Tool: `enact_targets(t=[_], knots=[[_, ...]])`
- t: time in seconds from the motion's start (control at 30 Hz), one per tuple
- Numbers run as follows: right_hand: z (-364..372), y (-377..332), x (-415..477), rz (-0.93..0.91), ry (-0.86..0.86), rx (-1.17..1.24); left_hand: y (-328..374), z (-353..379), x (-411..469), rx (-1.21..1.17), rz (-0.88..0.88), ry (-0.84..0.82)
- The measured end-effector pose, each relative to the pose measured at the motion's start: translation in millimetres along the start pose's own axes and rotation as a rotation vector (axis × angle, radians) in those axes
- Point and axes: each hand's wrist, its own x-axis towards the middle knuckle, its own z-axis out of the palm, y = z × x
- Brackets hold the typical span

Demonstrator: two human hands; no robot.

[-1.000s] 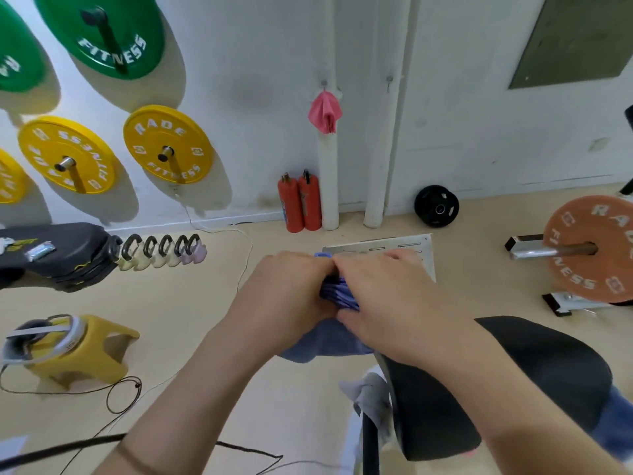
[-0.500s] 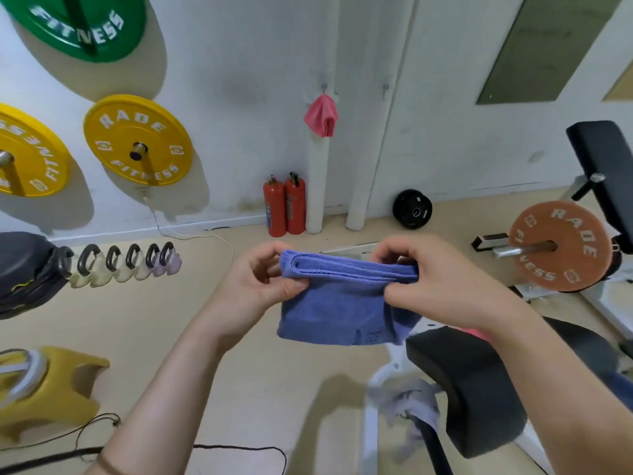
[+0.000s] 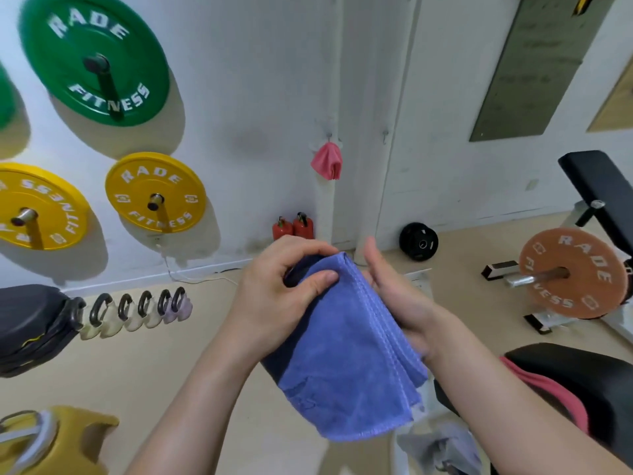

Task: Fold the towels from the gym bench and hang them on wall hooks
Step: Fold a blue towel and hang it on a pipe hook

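A folded blue towel (image 3: 346, 358) hangs in the air in front of me. My left hand (image 3: 281, 296) pinches its upper corner between thumb and fingers. My right hand (image 3: 394, 296) lies flat along the towel's right edge with straight fingers. A pink towel (image 3: 327, 162) hangs from a hook on the white wall ahead. Another pink towel (image 3: 548, 389) lies on the black gym bench (image 3: 589, 382) at my lower right. A grey towel (image 3: 442, 447) hangs low beside the bench frame.
Green (image 3: 96, 56) and yellow (image 3: 156, 193) weight plates hang on the left wall. Two red extinguishers (image 3: 294, 227) and a black plate (image 3: 418, 241) stand at the wall's foot. An orange plate on a bar (image 3: 568, 272) is at right. Kettlebells (image 3: 137, 310) line the floor at left.
The towel went from stretched sideways between both hands to hanging folded lengthwise. My right hand let go of its pinch and now lies flat against the edge. The view tilted up.
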Motion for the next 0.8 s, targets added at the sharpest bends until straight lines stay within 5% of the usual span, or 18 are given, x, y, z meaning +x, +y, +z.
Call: enact_targets(t=[0.17,0.3,0.53,0.8], knots=[[-5.1,-7.3,28.1,-0.011,-0.070,0.184,-22.2,7.0,24.0,0.483,0.301,0.181],[-22.3,-26.6,63.9,-0.041,-0.081,0.175,-38.9,16.3,54.3,0.550,0.342,0.106],[-77.4,-101.4,125.2,-0.356,0.165,-0.297,-69.1,35.7,154.9,0.300,0.100,-0.013],[-128.2,-214.9,191.9,-0.493,0.144,-0.640,-101.8,64.0,300.9,0.682,0.331,0.114]])
